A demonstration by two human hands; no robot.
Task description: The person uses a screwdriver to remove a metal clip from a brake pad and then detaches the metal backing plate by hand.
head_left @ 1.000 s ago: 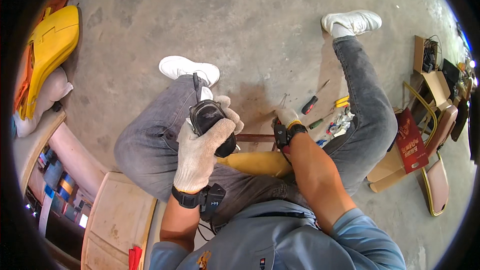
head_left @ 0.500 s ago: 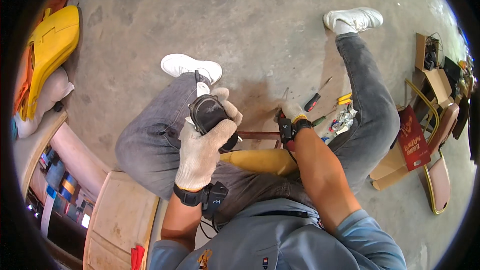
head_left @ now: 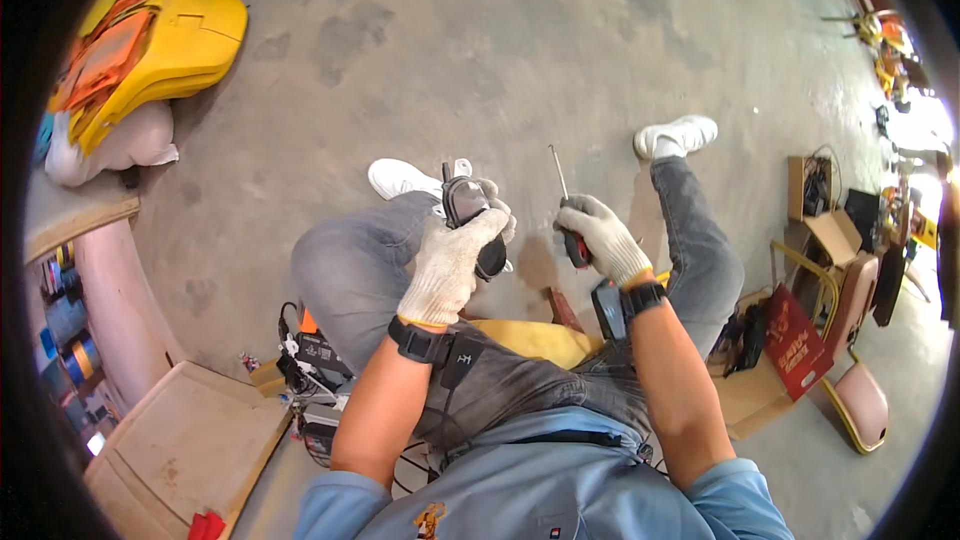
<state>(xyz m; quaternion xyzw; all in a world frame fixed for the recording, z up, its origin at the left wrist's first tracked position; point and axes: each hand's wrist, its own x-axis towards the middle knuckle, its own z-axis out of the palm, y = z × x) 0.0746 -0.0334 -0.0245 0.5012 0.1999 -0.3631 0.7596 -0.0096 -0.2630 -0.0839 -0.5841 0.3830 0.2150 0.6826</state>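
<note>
My left hand (head_left: 447, 265), in a knitted off-white work glove, is closed around a black rounded device (head_left: 466, 202) with a dark, shiny face. The fingers and palm cover much of this device, so its exact kind is hidden. In my right hand (head_left: 603, 237), also gloved, is a screwdriver (head_left: 559, 172). Its red-and-black handle (head_left: 575, 248) lies in the fist, and its thin metal shaft points away from me. The screwdriver is to the right of the device, apart from it. Both hands are over the floor between my legs.
A yellow seat (head_left: 540, 341) shows between my thighs. To the right stand an open cardboard box (head_left: 757, 402), a red carton (head_left: 800, 342) and a chair with a gold frame (head_left: 858, 405). Yellow plastic shells (head_left: 195, 45) are stacked far left. A wooden board (head_left: 200, 420) is near left.
The view has swung up, showing more floor ahead. My right hand has risen from near the floor, and the screwdriver in it now shows clearly. My left hand has kept hold of the device.
</note>
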